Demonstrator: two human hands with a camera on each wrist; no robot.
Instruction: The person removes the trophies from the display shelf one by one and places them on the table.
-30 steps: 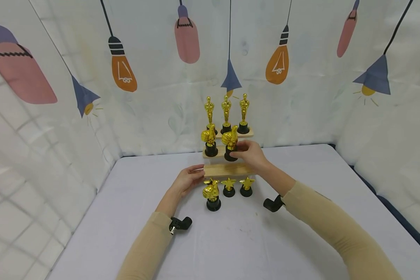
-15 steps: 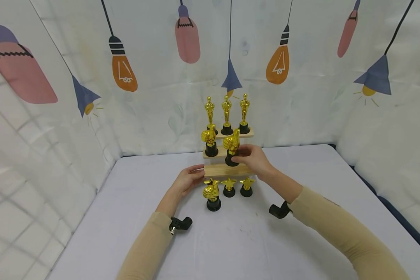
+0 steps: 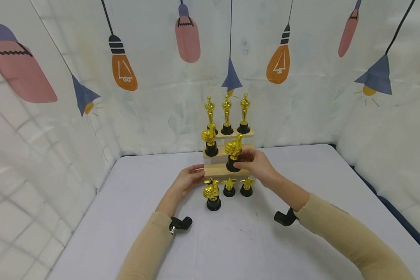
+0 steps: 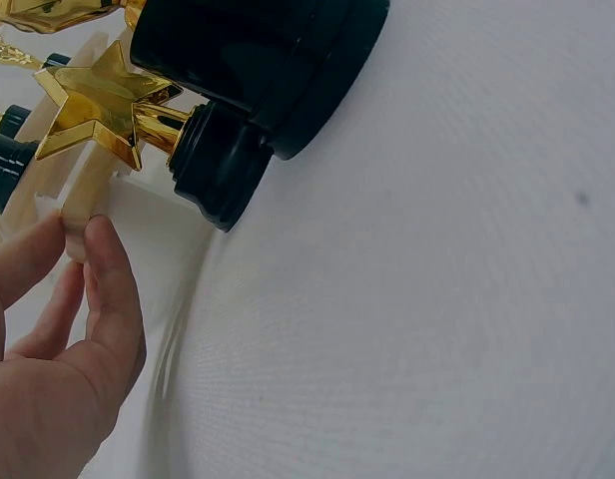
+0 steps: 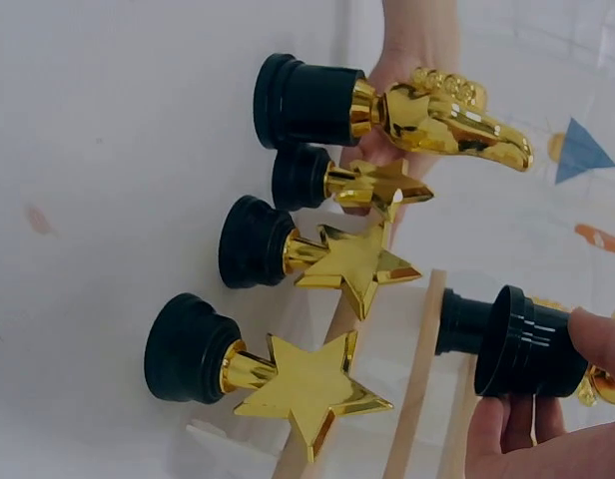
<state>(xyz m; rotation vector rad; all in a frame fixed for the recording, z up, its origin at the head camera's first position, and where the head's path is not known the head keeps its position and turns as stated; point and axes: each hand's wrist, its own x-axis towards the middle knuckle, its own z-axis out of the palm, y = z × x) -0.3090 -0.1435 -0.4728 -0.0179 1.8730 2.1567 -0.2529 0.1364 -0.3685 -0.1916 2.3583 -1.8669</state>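
My right hand (image 3: 260, 166) grips the black base of a gold thumbs-up trophy (image 3: 233, 149), upright in front of the wooden tiered shelf (image 3: 215, 170). In the right wrist view its base (image 5: 532, 344) is between thumb and fingers. My left hand (image 3: 188, 181) pinches the left end of the lowest shelf board (image 4: 80, 205) between thumb and fingers. A second thumbs-up trophy (image 3: 210, 142) stands at the left of the middle tier. A third thumbs-up trophy (image 3: 211, 194) stands on the table, partly covering one of three star trophies (image 5: 312, 389) in front of the shelf.
Three gold figure trophies (image 3: 226, 112) stand along the top tier. A white cloth covers the table (image 3: 210, 249), and a curtain (image 3: 154, 116) printed with lamps hangs right behind the shelf. A dark edge (image 3: 388, 202) runs along the table's right side.
My right hand has drawn the thumbs-up trophy from the middle tier toward me, lower and slightly right, in front of the lowest board. My left hand has stayed at the board's end.
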